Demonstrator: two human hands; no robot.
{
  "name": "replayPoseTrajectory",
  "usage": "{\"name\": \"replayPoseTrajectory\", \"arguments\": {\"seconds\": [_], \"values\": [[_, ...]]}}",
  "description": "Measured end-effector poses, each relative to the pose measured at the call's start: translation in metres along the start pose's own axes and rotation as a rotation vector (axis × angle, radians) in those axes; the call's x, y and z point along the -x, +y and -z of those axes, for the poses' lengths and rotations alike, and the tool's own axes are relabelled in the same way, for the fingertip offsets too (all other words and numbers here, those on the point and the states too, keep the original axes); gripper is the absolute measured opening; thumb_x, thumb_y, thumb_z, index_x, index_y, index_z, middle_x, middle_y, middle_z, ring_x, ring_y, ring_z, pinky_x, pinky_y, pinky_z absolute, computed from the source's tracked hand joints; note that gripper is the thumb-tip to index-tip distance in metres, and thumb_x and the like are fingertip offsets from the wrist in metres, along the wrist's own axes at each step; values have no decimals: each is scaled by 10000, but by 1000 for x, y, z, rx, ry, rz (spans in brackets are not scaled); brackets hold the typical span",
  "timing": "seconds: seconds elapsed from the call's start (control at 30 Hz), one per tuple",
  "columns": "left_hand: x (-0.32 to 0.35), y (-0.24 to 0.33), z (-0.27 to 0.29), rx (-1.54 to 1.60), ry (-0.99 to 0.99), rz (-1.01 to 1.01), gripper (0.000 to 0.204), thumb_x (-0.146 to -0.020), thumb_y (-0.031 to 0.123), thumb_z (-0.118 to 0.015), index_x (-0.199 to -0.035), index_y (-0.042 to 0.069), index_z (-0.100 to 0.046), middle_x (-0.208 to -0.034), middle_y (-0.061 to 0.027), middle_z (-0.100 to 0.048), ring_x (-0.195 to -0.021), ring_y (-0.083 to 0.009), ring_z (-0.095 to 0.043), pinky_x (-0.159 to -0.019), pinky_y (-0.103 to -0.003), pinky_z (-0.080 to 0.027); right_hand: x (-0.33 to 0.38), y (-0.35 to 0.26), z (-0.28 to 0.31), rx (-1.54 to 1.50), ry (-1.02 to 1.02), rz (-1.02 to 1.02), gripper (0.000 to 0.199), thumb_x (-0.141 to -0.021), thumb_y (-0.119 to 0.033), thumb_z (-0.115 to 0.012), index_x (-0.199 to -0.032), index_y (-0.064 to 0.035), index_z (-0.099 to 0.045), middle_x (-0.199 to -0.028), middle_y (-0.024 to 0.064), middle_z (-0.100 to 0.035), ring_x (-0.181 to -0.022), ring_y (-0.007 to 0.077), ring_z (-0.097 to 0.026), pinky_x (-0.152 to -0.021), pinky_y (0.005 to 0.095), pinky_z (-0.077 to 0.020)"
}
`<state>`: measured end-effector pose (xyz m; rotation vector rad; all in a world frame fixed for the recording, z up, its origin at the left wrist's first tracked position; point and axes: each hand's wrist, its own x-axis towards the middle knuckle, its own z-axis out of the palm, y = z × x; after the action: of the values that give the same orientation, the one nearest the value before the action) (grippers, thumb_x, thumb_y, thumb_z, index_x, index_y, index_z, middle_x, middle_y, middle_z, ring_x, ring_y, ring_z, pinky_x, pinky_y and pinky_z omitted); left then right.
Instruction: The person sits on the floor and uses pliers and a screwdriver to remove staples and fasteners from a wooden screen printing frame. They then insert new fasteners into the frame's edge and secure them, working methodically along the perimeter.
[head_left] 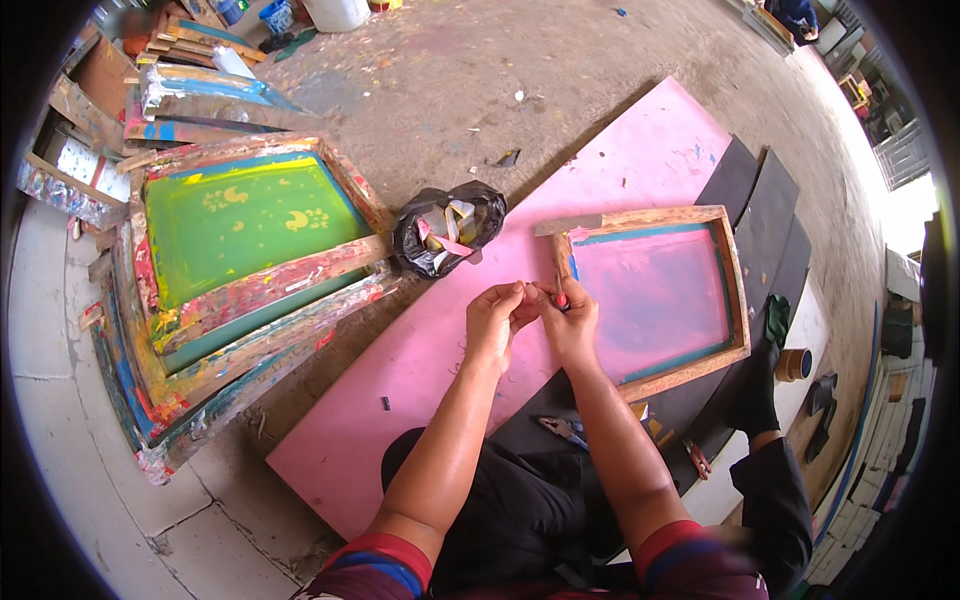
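Observation:
My left hand point(495, 318) and my right hand point(570, 318) meet over a pink board point(400, 380) on the floor. The right hand grips a small tool with a red handle point(562, 297) at the near left corner of a wooden screen-printing frame point(735, 285) with pink mesh point(655, 300). The left hand's fingers pinch something small at the same spot; what it is cannot be made out. A grey strip point(567, 225) lies across the frame's far left corner.
A stack of paint-smeared wooden screen frames point(240, 260), the top one green, lies to the left. A black plastic bag point(447, 228) of scraps sits by the board. Pliers point(562, 428) lie near my knee. A tape roll point(795, 363) and black sheets point(765, 220) are at right.

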<state>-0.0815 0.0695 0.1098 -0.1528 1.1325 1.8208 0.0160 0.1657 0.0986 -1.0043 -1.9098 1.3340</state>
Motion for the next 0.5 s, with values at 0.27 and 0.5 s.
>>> {"name": "replayPoseTrajectory", "arguments": {"seconds": [0.27, 0.5], "values": [[-1, 6, 5, 185, 159, -140, 180, -1020, 183, -772, -1042, 5, -761, -997, -100, -771, -868, -177, -740, -836, -323, -612, -4, -42, -15, 292, -104, 358, 248, -843, -60, -760, -1081, -90, -827, -925, 86, -709, -826, 317, -722, -720, 428, -579], [-10, 16, 16, 247, 226, -113, 214, -965, 263, -850, -1002, 78, -749, -848, -2, -669, -670, -123, -606, -695, -286, -559, -21, -23, -51, -247, -184, -150, 142, -950, -103, -845, -1010, 16, -794, -888, 22, -776, -776, 64, -629, -695, 272, -527]]}}
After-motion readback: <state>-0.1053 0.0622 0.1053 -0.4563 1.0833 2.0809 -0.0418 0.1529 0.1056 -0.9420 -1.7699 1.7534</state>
